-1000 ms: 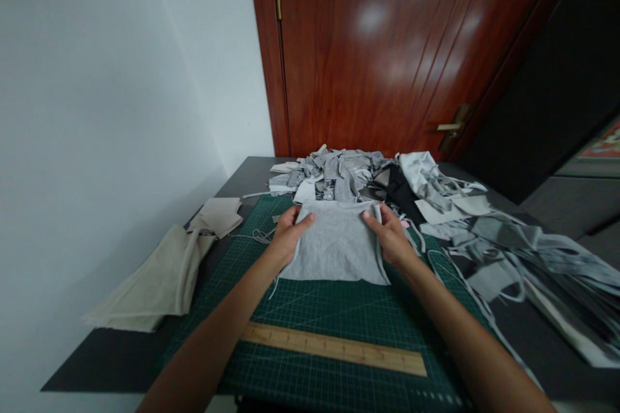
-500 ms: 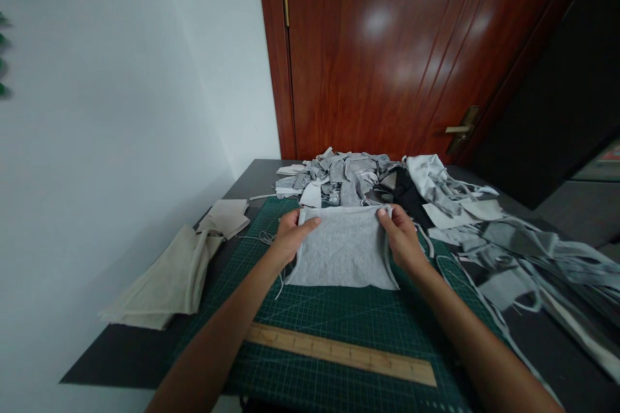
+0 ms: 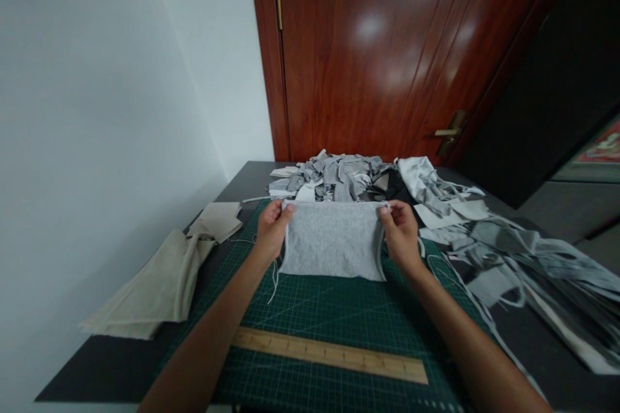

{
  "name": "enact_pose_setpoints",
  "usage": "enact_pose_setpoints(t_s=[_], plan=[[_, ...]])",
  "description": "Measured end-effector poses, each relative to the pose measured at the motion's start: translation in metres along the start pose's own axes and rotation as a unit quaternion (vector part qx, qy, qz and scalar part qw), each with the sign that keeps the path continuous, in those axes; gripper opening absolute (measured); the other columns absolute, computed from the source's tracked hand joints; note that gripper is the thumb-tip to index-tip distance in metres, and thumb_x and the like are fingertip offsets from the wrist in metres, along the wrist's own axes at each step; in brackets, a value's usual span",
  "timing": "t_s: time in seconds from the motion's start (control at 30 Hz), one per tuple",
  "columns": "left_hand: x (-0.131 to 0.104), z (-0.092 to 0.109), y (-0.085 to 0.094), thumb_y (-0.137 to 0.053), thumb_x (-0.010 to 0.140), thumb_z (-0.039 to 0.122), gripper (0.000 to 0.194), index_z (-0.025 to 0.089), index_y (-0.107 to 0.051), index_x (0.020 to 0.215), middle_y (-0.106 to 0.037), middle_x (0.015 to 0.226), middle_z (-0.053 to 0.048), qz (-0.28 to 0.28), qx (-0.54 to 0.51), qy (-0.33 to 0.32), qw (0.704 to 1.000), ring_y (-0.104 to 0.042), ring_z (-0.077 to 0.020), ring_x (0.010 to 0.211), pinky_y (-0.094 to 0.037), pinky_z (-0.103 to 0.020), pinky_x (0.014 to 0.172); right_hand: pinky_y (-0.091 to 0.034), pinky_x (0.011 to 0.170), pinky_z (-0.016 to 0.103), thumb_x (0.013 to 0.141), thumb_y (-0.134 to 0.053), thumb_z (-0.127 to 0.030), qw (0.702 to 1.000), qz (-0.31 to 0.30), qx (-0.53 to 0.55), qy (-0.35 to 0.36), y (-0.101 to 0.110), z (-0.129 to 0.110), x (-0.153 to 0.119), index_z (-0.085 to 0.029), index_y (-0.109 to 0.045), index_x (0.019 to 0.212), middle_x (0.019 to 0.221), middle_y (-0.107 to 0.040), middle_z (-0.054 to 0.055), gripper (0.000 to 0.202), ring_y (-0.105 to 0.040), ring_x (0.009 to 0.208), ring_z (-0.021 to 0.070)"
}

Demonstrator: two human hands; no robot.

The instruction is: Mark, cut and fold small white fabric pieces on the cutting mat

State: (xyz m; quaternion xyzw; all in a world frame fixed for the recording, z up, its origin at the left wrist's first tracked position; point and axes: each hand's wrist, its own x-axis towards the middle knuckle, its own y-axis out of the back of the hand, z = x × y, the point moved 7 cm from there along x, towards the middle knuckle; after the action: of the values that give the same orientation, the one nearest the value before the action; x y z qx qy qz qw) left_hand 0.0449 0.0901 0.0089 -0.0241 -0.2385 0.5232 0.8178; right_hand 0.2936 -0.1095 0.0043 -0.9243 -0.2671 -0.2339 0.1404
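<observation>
A light grey piece of knit fabric (image 3: 334, 239) is stretched between my two hands above a green cutting mat (image 3: 334, 303). My left hand (image 3: 272, 229) pinches its top left corner, thumb in front. At the top right corner, my right hand (image 3: 400, 229) grips it the same way. The fabric's lower edge hangs loose and looks slightly wavy. A thin pale cord (image 3: 274, 284) trails below my left hand. Nearer to me a wooden ruler (image 3: 329, 353) lies across the mat.
A heap of grey and white fabric scraps (image 3: 334, 174) lies at the back before a brown door (image 3: 349, 58). Folded beige cloth (image 3: 150, 287) sits at the left by the white wall (image 3: 97, 110). Grey strips (image 3: 542, 251) spread over the right side of the dark table (image 3: 116, 368).
The view has shifted slightly. My left hand has slid outward to the fabric's corner, its thumb now covering less of the cloth. Both hands still hold the fabric.
</observation>
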Motion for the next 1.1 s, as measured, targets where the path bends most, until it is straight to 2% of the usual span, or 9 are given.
enact_pose_setpoints(t_s=[0.07,0.17,0.27,0.33,0.47,0.67,0.83,0.97,1.1], plan=[[0.003,0.004,0.004,-0.086,0.066,0.046,0.038,0.018,-0.068,0.084,-0.069,0.079,-0.001,0.005,0.028,-0.019,0.999,-0.061,-0.0150,0.073,-0.046,-0.025,0.071,-0.044,0.073,0.033,0.079,-0.076,-0.051,0.999,-0.021,0.024,-0.030,-0.002,0.005,0.004,-0.025,-0.060,0.107,0.090,-0.061,0.001,0.041,-0.055,0.079,0.0199],[0.008,0.007,0.012,-0.086,0.065,0.043,0.034,0.018,-0.069,0.079,-0.067,0.075,0.000,0.014,0.056,-0.038,0.998,-0.058,-0.0134,0.068,-0.044,-0.024,0.066,-0.044,0.072,0.033,0.079,-0.076,-0.051,0.998,-0.031,0.026,-0.050,0.000,0.009,0.007,-0.024,-0.063,0.109,0.092,-0.064,0.003,0.042,-0.057,0.078,0.0206],[0.011,0.007,0.020,-0.084,0.066,0.044,0.033,0.018,-0.068,0.078,-0.061,0.066,0.003,0.034,0.066,-0.037,0.997,-0.049,-0.0103,0.057,-0.036,-0.022,0.055,-0.044,0.069,0.033,0.080,-0.076,-0.049,1.000,-0.006,0.021,-0.018,0.006,0.005,0.007,-0.026,-0.060,0.110,0.085,-0.061,0.000,0.041,-0.056,0.073,0.0195],[0.011,0.005,0.021,-0.083,0.068,0.046,0.034,0.018,-0.066,0.075,-0.056,0.062,0.004,0.033,0.067,-0.029,0.997,-0.046,-0.0096,0.054,-0.033,-0.022,0.051,-0.043,0.070,0.033,0.081,-0.075,-0.047,1.000,0.010,0.006,0.021,0.009,-0.001,0.007,-0.026,-0.058,0.103,0.083,-0.059,-0.001,0.035,-0.055,0.073,0.0191],[0.012,0.005,0.019,-0.083,0.067,0.048,0.037,0.018,-0.064,0.075,-0.059,0.064,0.003,0.013,0.053,-0.008,0.998,-0.050,-0.0103,0.055,-0.037,-0.021,0.052,-0.043,0.070,0.033,0.084,-0.072,-0.047,0.999,0.007,-0.032,0.038,0.009,-0.004,0.006,-0.024,-0.059,0.088,0.079,-0.058,0.000,0.027,-0.053,0.073,0.0187],[0.013,0.005,0.019,-0.088,0.061,0.044,0.044,0.020,-0.059,0.084,-0.061,0.062,0.005,-0.008,0.034,0.021,0.999,-0.051,-0.0100,0.051,-0.038,-0.021,0.051,-0.042,0.063,0.030,0.080,-0.076,-0.050,1.000,0.017,0.004,0.000,0.010,0.000,0.007,-0.024,-0.060,0.086,0.077,-0.059,0.000,0.031,-0.052,0.070,0.0175],[0.012,0.012,0.019,-0.089,0.058,0.035,0.039,0.020,-0.056,0.071,-0.056,0.060,0.006,0.003,0.046,-0.027,0.999,-0.050,-0.0085,0.055,-0.039,-0.020,0.056,-0.040,0.055,0.030,0.070,-0.086,-0.048,0.999,0.002,0.010,-0.040,0.005,0.012,0.008,-0.025,-0.059,0.085,0.072,-0.057,-0.002,0.038,-0.049,0.062,0.0163],[0.012,0.011,0.019,-0.088,0.056,0.031,0.032,0.018,-0.062,0.068,-0.060,0.064,0.003,-0.003,0.080,-0.035,0.996,-0.055,-0.0104,0.061,-0.042,-0.022,0.061,-0.035,0.049,0.029,0.062,-0.091,-0.046,0.999,-0.003,0.001,-0.054,0.005,0.019,0.007,-0.025,-0.058,0.084,0.068,-0.055,-0.005,0.045,-0.045,0.056,0.0144],[0.012,0.009,0.020,-0.087,0.056,0.029,0.028,0.018,-0.065,0.069,-0.064,0.066,0.001,0.008,0.088,-0.038,0.995,-0.059,-0.0120,0.062,-0.045,-0.023,0.063,-0.036,0.051,0.029,0.072,-0.085,-0.051,0.998,-0.021,-0.003,-0.051,0.005,0.016,0.005,-0.025,-0.059,0.084,0.068,-0.056,-0.003,0.038,-0.047,0.057,0.0153]])
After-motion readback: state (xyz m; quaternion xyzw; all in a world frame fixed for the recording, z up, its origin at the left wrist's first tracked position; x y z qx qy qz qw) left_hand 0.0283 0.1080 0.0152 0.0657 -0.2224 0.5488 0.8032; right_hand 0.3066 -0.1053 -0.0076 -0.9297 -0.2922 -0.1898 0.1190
